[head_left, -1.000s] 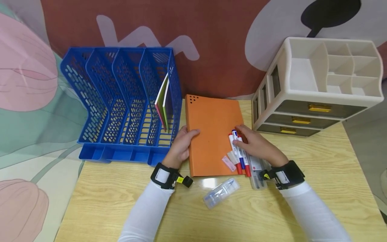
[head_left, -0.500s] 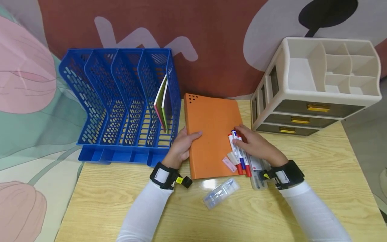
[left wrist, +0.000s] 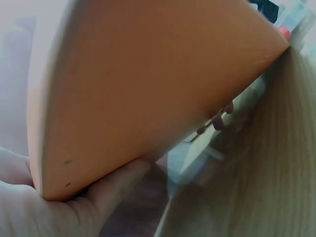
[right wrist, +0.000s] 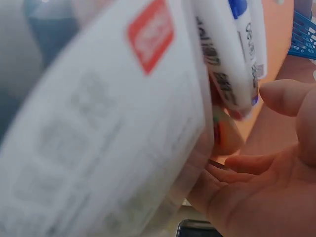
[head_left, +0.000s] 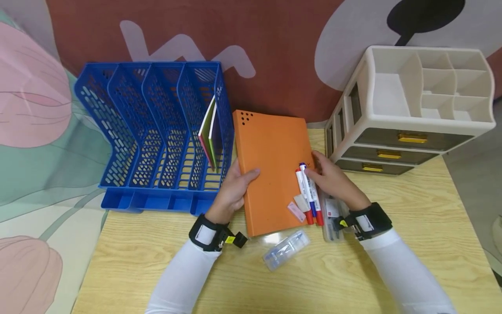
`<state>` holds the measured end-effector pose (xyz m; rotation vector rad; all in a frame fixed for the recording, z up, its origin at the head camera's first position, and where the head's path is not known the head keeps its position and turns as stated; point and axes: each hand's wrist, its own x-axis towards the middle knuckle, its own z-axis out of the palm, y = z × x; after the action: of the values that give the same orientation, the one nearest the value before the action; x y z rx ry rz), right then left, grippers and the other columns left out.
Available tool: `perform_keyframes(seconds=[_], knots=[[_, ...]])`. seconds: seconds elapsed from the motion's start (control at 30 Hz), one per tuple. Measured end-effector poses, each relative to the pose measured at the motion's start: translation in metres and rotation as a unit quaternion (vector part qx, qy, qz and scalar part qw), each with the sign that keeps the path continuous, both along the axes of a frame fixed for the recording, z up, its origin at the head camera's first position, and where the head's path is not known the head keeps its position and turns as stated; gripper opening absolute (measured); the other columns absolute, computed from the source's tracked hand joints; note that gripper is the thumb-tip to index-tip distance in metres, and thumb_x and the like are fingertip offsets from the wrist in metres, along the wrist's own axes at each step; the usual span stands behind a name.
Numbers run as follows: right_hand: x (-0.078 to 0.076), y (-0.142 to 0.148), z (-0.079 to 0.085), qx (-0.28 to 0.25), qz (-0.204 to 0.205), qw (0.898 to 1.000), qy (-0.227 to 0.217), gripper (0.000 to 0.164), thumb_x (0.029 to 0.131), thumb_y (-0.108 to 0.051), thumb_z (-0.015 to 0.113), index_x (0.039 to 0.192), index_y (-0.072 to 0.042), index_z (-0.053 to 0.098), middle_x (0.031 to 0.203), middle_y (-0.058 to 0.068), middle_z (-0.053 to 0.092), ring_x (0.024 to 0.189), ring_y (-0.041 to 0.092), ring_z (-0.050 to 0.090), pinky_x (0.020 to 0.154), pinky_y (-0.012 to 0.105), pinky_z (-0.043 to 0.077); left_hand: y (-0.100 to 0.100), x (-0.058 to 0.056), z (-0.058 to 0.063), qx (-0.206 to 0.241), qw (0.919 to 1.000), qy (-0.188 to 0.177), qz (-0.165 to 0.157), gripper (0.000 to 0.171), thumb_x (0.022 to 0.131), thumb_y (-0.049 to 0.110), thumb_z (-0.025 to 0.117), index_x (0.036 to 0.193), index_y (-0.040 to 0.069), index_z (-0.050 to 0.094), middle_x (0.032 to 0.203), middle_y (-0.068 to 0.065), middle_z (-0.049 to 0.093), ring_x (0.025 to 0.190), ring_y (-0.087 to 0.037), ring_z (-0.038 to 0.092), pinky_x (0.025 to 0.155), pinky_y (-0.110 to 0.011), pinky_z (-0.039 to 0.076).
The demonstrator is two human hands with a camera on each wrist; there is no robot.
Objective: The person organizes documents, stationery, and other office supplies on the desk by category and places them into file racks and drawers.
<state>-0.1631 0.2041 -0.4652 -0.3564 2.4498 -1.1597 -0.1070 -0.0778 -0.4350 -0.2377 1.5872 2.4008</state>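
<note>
In the head view my left hand (head_left: 232,190) grips the left edge of an orange folder (head_left: 270,144), thumb on top. The left wrist view shows its underside raised over the wooden table, with the other hand's fingertips (left wrist: 217,122) beneath. My right hand (head_left: 337,181) holds the right edge, fingers under it and thumb against the markers. Several white markers (head_left: 307,192) with red and blue ends lie on the folder, beside a beige eraser (head_left: 301,203) and a pink eraser (head_left: 296,212). A clear case with a white label (right wrist: 123,123) sits close to the right hand.
Another clear case (head_left: 286,250) lies on the table (head_left: 274,288) in front. To the left stands a blue file rack (head_left: 164,168) with thin booklets (head_left: 209,133) in its rightmost slot. A cream drawer organiser (head_left: 408,124) is at the back right.
The folder has risen and shifted slightly back and to the left, now tilted, with markers and erasers still on it. Both hands have moved along with it.
</note>
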Motion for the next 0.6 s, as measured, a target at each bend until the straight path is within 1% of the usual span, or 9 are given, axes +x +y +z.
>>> perform_keyframes(seconds=[0.17,0.23,0.3,0.4,0.5,0.6], knots=[[-0.003,-0.005,0.002,-0.005,0.002,1.000,-0.008,0.082,0.107,-0.041,0.054,0.165,-0.003,0.011,0.169,0.026,0.022,0.151,0.046,0.032,0.122,0.063,0.029,0.002,0.002,0.009,-0.046,0.9987,0.021,0.008,0.052,0.102,0.000,0.054,0.151,0.011,0.038,0.134,-0.019,0.058,0.104,-0.023,0.068,0.084,-0.039,0.061],[-0.004,-0.006,0.002,0.000,0.004,1.000,-0.007,0.083,0.106,-0.043,0.054,0.165,-0.004,0.011,0.169,0.026,0.022,0.152,0.045,0.030,0.122,0.062,0.027,0.003,0.002,0.012,-0.065,0.9974,0.028,0.009,0.052,0.102,0.000,0.055,0.150,0.010,0.038,0.134,-0.019,0.058,0.106,-0.024,0.067,0.085,-0.038,0.060],[-0.004,-0.008,0.003,0.002,0.008,1.000,-0.003,0.085,0.105,-0.045,0.055,0.165,-0.004,0.011,0.169,0.025,0.022,0.154,0.044,0.029,0.123,0.062,0.025,0.003,0.003,0.015,-0.075,0.9965,0.036,0.010,0.052,0.102,-0.001,0.055,0.151,0.009,0.038,0.135,-0.020,0.058,0.109,-0.027,0.067,0.087,-0.040,0.060],[-0.004,-0.010,0.003,0.009,0.015,1.000,-0.003,0.088,0.105,-0.049,0.055,0.166,-0.006,0.009,0.170,0.023,0.022,0.154,0.042,0.028,0.124,0.062,0.024,0.003,0.003,0.019,-0.086,0.9950,0.049,0.013,0.053,0.101,-0.002,0.055,0.150,0.008,0.038,0.135,-0.021,0.058,0.111,-0.029,0.066,0.088,-0.042,0.059],[-0.005,-0.012,0.003,0.013,0.013,1.000,-0.009,0.090,0.104,-0.051,0.054,0.167,-0.008,0.007,0.170,0.022,0.023,0.154,0.041,0.029,0.124,0.061,0.024,0.003,0.004,0.024,-0.093,0.9935,0.064,0.016,0.054,0.100,-0.003,0.055,0.151,0.007,0.037,0.135,-0.023,0.058,0.113,-0.032,0.065,0.091,-0.044,0.059],[-0.006,-0.013,0.004,0.005,0.005,1.000,-0.010,0.090,0.104,-0.049,0.055,0.166,-0.007,0.005,0.167,0.026,0.027,0.152,0.043,0.033,0.123,0.061,0.027,0.004,0.004,0.029,-0.105,0.9913,0.076,0.019,0.055,0.099,-0.004,0.055,0.151,0.007,0.038,0.135,-0.023,0.058,0.114,-0.033,0.065,0.093,-0.045,0.058]])
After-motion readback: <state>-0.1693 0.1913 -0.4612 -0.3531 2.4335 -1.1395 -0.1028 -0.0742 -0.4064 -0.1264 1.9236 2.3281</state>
